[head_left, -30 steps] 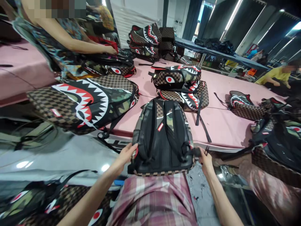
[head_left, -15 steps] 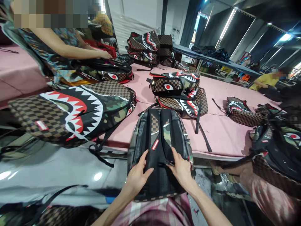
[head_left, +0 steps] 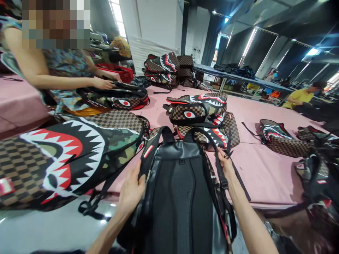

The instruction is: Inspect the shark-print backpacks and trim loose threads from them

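A black-backed backpack (head_left: 182, 197) stands in front of me, its padded back panel facing me and its top leaning on the table edge. My left hand (head_left: 132, 185) is closed at the outer edge of the left shoulder strap (head_left: 150, 150), which bears a small red-and-white label; part of that grip is hidden. On the other side, my right hand (head_left: 225, 164) pinches the right shoulder strap (head_left: 217, 160). A small dark pointed thing shows at the right fingers, too small to name. Both straps are spread outward from the panel.
Left lies a checkered shark-mouth backpack (head_left: 106, 141). Two stacked backpacks (head_left: 197, 109) sit just beyond mine. A co-worker (head_left: 66, 70) handles another backpack (head_left: 116, 97) at the far left. More bags (head_left: 283, 137) lie right on the pink table (head_left: 254, 169); a pile (head_left: 161, 68) stands behind.
The shoulder straps, flat against the back panel before, are now pulled up and apart. My hands have moved from the panel out to the straps. The view has shifted, with the backpack appearing larger.
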`<action>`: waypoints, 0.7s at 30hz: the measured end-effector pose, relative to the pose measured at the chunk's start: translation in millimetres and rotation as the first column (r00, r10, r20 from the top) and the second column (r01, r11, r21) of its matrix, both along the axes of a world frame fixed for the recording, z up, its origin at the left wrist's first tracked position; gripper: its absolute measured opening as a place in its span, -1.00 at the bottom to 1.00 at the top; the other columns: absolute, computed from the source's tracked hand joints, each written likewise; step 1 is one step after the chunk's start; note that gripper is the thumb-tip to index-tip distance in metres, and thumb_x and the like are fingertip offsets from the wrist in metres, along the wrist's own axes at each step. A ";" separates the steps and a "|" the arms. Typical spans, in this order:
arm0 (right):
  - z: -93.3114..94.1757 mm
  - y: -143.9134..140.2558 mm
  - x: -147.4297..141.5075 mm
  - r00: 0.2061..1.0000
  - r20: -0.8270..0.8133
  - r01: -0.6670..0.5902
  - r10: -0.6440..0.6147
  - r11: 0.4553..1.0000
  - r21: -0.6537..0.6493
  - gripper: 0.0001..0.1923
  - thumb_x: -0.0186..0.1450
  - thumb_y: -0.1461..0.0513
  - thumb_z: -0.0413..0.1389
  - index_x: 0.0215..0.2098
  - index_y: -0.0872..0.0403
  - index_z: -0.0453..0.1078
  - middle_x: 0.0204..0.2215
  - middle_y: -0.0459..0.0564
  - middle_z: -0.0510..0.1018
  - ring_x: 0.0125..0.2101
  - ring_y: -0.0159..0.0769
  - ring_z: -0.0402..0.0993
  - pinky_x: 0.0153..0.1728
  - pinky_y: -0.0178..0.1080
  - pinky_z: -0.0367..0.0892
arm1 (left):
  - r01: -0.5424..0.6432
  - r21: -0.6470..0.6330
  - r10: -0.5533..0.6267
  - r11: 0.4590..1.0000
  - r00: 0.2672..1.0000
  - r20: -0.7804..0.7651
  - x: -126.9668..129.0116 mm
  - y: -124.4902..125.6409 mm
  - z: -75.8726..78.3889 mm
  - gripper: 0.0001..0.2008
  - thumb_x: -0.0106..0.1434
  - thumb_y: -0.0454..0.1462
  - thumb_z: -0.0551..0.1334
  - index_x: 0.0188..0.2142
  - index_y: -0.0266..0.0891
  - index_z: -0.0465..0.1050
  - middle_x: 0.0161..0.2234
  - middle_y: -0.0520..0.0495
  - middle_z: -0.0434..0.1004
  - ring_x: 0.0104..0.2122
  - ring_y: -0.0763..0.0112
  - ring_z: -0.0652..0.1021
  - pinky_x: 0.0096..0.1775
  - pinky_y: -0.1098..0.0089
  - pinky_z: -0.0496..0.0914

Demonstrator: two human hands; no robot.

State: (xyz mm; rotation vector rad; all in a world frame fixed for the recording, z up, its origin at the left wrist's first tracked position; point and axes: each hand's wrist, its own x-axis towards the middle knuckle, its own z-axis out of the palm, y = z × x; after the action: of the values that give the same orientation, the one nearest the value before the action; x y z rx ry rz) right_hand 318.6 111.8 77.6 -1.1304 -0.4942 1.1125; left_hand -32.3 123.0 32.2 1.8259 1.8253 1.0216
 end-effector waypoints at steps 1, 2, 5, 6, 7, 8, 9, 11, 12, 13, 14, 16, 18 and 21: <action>-8.8 9.2 6.0 1.000 -0.023 0.008 -0.008 1.000 -0.013 -0.53 -0.12 0.24 0.30 -0.20 0.04 0.47 -0.59 -0.21 0.49 -0.80 -0.67 -0.04 -0.81 -0.50 -0.03 | 0.006 -0.021 -0.007 1.000 1.000 -0.026 1.8 4.4 -8.5 -0.42 0.17 -0.21 -0.04 0.20 -0.27 0.10 0.08 -0.21 0.31 0.07 0.11 0.36 0.08 0.11 0.23; -17.1 16.2 10.8 0.999 -0.037 0.008 -0.009 1.000 -0.025 -0.55 -0.13 0.25 0.30 -0.22 0.05 0.48 -0.59 -0.20 0.49 -0.79 -0.66 -0.01 -0.81 -0.51 -0.04 | 0.012 -0.037 -0.014 0.999 0.998 -0.059 3.3 8.0 -16.3 -0.42 0.19 -0.19 -0.07 0.19 -0.31 0.10 0.08 -0.26 0.31 0.07 0.09 0.35 0.08 0.09 0.23; -35.6 27.4 18.7 0.999 -0.048 -0.008 0.006 0.999 -0.040 -0.54 -0.13 0.24 0.30 -0.22 0.06 0.48 -0.58 -0.17 0.50 -0.75 -0.64 0.06 -0.80 -0.53 -0.06 | 0.036 -0.046 -0.040 0.998 0.995 -0.087 7.5 15.6 -29.9 -0.40 0.21 -0.09 -0.06 0.18 -0.36 0.10 0.04 -0.31 0.33 0.05 0.06 0.36 0.04 0.09 0.27; -39.4 28.9 19.9 0.999 -0.037 -0.005 0.004 0.999 -0.041 -0.53 -0.14 0.23 0.31 -0.21 0.06 0.48 -0.59 -0.17 0.49 -0.75 -0.64 0.05 -0.80 -0.52 -0.09 | 0.042 -0.043 -0.046 0.998 0.994 -0.098 9.3 17.4 -30.2 -0.37 0.21 -0.05 -0.03 0.19 -0.34 0.08 0.04 -0.30 0.34 0.04 0.06 0.37 0.02 0.10 0.29; -42.2 29.8 20.7 1.000 -0.018 0.001 -0.002 0.999 -0.043 -0.52 -0.14 0.23 0.31 -0.20 0.07 0.48 -0.60 -0.17 0.48 -0.75 -0.65 0.02 -0.80 -0.52 -0.12 | 0.040 -0.042 -0.045 0.998 0.991 -0.124 11.5 19.3 -28.5 -0.35 0.19 -0.03 0.00 0.21 -0.30 0.04 0.04 -0.28 0.34 0.03 0.06 0.39 0.00 0.12 0.31; -44.4 30.3 21.3 1.000 0.005 0.005 -0.005 0.999 -0.046 -0.52 -0.14 0.23 0.31 -0.20 0.08 0.48 -0.61 -0.17 0.46 -0.76 -0.66 -0.02 -0.79 -0.51 -0.16 | 0.028 -0.040 -0.034 0.999 0.986 -0.164 13.7 21.4 -25.2 -0.33 0.18 -0.01 0.03 0.22 -0.27 0.02 0.05 -0.26 0.33 0.02 0.05 0.40 -0.02 0.11 0.33; -46.0 30.7 21.8 1.000 0.029 0.010 -0.008 0.999 -0.052 -0.51 -0.13 0.22 0.31 -0.19 0.09 0.48 -0.62 -0.18 0.45 -0.76 -0.67 -0.05 -0.79 -0.51 -0.20 | 0.012 -0.033 -0.019 0.999 0.978 -0.207 15.9 24.1 -20.8 -0.33 0.18 -0.01 0.03 0.22 -0.26 0.01 0.05 -0.26 0.33 0.00 0.03 0.40 -0.05 0.11 0.34; -48.3 31.2 23.2 0.997 0.072 0.009 -0.004 0.998 -0.065 -0.48 -0.12 0.21 0.31 -0.15 0.10 0.47 -0.62 -0.18 0.44 -0.76 -0.68 -0.11 -0.77 -0.49 -0.24 | -0.013 -0.011 0.010 1.000 0.966 -0.260 18.7 31.8 -10.5 -0.38 0.21 -0.02 -0.01 0.20 -0.25 0.05 0.06 -0.26 0.32 0.00 0.02 0.40 -0.06 0.11 0.34; -49.0 31.5 23.8 0.995 0.096 0.005 0.002 0.997 -0.073 -0.46 -0.11 0.19 0.30 -0.12 0.11 0.45 -0.61 -0.18 0.44 -0.75 -0.67 -0.12 -0.76 -0.48 -0.23 | -0.021 0.001 0.021 1.000 0.965 -0.263 19.2 36.8 -5.3 -0.41 0.23 -0.03 -0.04 0.18 -0.27 0.08 0.05 -0.26 0.33 0.01 0.03 0.39 -0.04 0.12 0.33; -49.0 31.6 24.3 0.991 0.130 0.004 0.007 0.997 -0.080 -0.44 -0.09 0.17 0.29 -0.09 0.11 0.44 -0.59 -0.17 0.44 -0.75 -0.66 -0.11 -0.75 -0.48 -0.21 | -0.023 0.014 0.026 1.000 0.966 -0.256 19.2 42.3 -0.5 -0.43 0.24 -0.04 -0.06 0.16 -0.28 0.12 0.05 -0.27 0.33 0.02 0.04 0.39 -0.03 0.13 0.32; -48.4 31.5 24.0 0.983 0.183 0.004 0.011 0.997 -0.082 -0.43 -0.06 0.15 0.28 -0.07 0.11 0.43 -0.58 -0.15 0.45 -0.74 -0.64 -0.07 -0.74 -0.47 -0.15 | -0.020 0.025 0.026 0.999 0.969 -0.247 18.9 48.0 3.9 -0.44 0.24 -0.05 -0.08 0.15 -0.30 0.15 0.03 -0.27 0.34 0.02 0.05 0.39 -0.01 0.15 0.30; -44.7 30.4 19.6 0.929 0.370 0.002 0.027 0.997 -0.077 -0.46 0.00 0.10 0.22 -0.06 0.13 0.42 -0.51 -0.09 0.50 -0.69 -0.55 0.11 -0.67 -0.43 0.04 | -0.013 0.026 0.019 1.000 0.968 -0.252 18.6 59.5 11.8 -0.45 0.25 -0.05 -0.08 0.12 -0.32 0.18 0.02 -0.30 0.36 0.01 0.05 0.39 0.00 0.17 0.28; -37.4 28.5 7.4 0.748 0.660 -0.001 0.065 0.995 -0.096 -0.53 0.11 0.07 0.14 -0.06 0.10 0.43 -0.38 -0.02 0.54 -0.54 -0.40 0.33 -0.52 -0.35 0.22 | -0.019 -0.025 0.012 1.000 0.963 -0.270 20.6 70.2 19.4 -0.45 0.26 -0.05 -0.09 0.13 -0.35 0.17 0.01 -0.34 0.36 0.00 0.02 0.40 -0.01 0.16 0.28; -22.8 29.8 -23.1 0.221 0.957 0.080 0.190 0.974 -0.212 -0.53 0.20 0.04 0.05 0.04 0.02 0.35 -0.19 0.08 0.52 -0.37 -0.22 0.45 -0.36 -0.24 0.28 | -0.058 -0.149 0.013 0.987 0.958 -0.288 28.9 85.6 34.2 -0.44 0.27 -0.05 -0.12 0.12 -0.36 0.16 0.03 -0.39 0.32 0.01 -0.03 0.38 -0.03 0.12 0.28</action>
State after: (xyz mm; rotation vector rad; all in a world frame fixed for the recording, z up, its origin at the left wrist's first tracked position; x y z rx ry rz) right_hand 295.5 141.5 54.7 -2.0094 -1.4621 0.3097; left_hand -3.4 208.6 66.4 1.9309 2.0450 0.6281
